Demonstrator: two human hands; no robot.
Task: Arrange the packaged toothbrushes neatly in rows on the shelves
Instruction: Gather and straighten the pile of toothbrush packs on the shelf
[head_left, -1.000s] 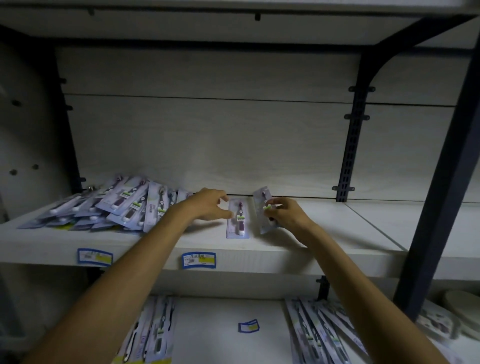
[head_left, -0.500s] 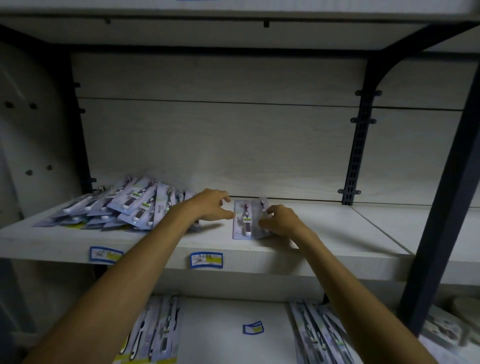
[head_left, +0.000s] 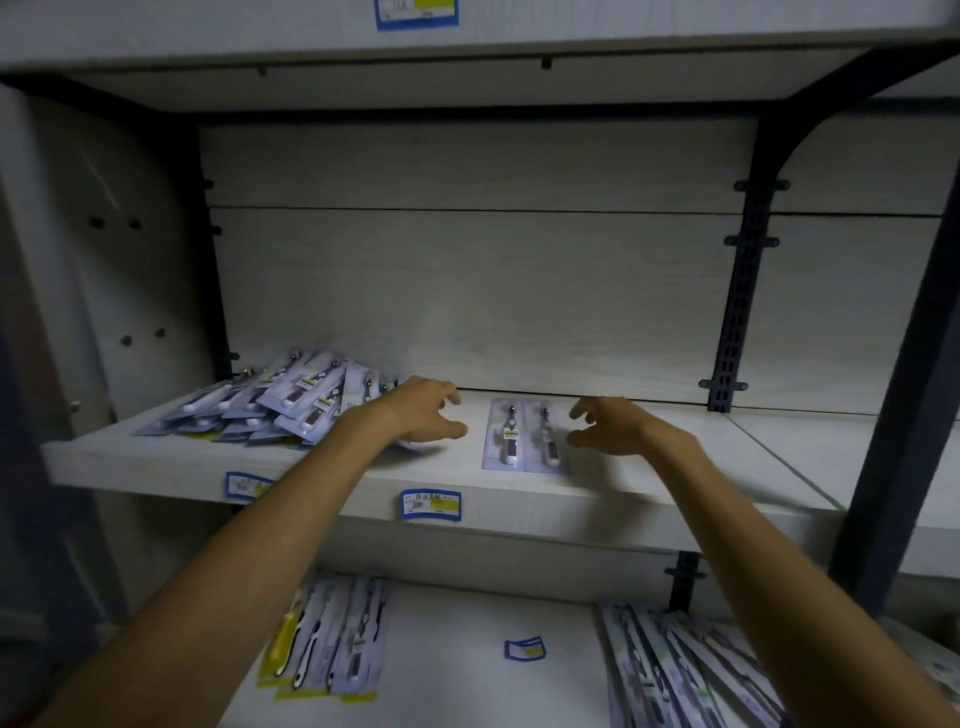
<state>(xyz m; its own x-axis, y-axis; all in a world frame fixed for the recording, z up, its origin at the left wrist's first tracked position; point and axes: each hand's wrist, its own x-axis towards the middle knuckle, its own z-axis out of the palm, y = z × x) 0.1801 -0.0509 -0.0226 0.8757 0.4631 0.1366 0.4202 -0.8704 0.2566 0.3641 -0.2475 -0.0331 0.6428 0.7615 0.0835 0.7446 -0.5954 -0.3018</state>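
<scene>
Two packaged toothbrushes lie flat side by side on the middle shelf (head_left: 675, 467): the left pack (head_left: 505, 435) and the right pack (head_left: 545, 435), edges touching. My left hand (head_left: 423, 413) hovers just left of them, fingers spread, holding nothing. My right hand (head_left: 615, 426) hovers just right of them, fingers apart and empty. A loose heap of toothbrush packs (head_left: 280, 402) fills the shelf's left end, partly behind my left wrist.
A lower shelf (head_left: 467, 649) holds toothbrush packs at the left (head_left: 332, 639) and at the right (head_left: 680, 670). Blue and yellow price tags (head_left: 431, 504) sit on the shelf edge. A dark metal upright (head_left: 743, 291) and a bracket post stand at the right.
My right hand laid its pack flat beside the first one and let go. Both hands have drawn slightly apart from the pair. The camera has moved closer.
</scene>
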